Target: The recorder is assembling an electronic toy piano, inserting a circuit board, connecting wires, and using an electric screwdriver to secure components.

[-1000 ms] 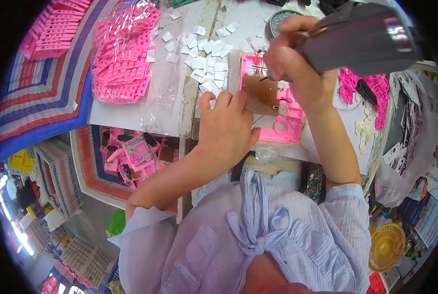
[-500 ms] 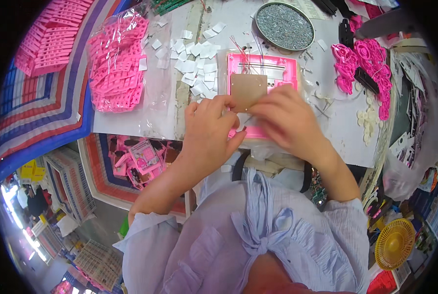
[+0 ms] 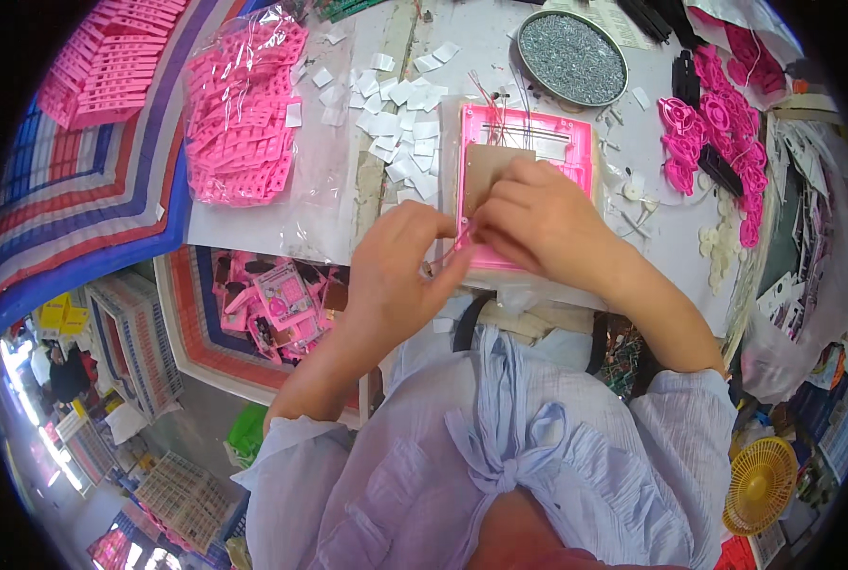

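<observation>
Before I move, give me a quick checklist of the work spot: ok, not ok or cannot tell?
1. Pink casing lying open side up: ok.
2. Brown board seated in the casing: cannot tell; it lies over it, partly covered by the right hand.
3. Wires tucked inside: not ok; some stick out past the casing's far edge.
4. Left hand at the casing: ok, by its near left corner.
5. Fingertip hold of both hands: cannot tell, details too small.
6. Round dish apart from the hands: ok.
</observation>
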Tool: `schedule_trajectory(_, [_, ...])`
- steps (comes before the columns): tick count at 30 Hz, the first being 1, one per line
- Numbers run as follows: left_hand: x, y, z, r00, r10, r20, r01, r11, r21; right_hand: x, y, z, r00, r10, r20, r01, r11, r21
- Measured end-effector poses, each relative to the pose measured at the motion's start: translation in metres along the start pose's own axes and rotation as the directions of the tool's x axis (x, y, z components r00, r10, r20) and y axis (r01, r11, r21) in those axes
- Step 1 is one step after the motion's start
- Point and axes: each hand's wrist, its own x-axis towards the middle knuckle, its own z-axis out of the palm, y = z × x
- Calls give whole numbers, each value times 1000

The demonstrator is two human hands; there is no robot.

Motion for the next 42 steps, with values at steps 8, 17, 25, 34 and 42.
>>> schedule_trajectory(8, [25,6,11,973,-121,196,153,976,-153,-11,-2,-6,962,244,-122,-233,968,96])
schedule_trajectory(17, [40,-7,11,981,105,164,-75,981,-179,-5,0,-20,922,385,-45,-361,896,260])
schedule_trajectory(25, [41,-13,12,979,60,196,-21,981,-194,-1,-1,-23,882,469,53,-460,827,323])
schedule_trajectory(34, [40,-8,29,989,123,81,-125,992,21,-5,2,-21,842,523,130,-520,725,452])
schedule_trajectory(42, [39,1,20,994,-33,107,50,985,-166,-11,2,-20,791,598,132,-559,619,551])
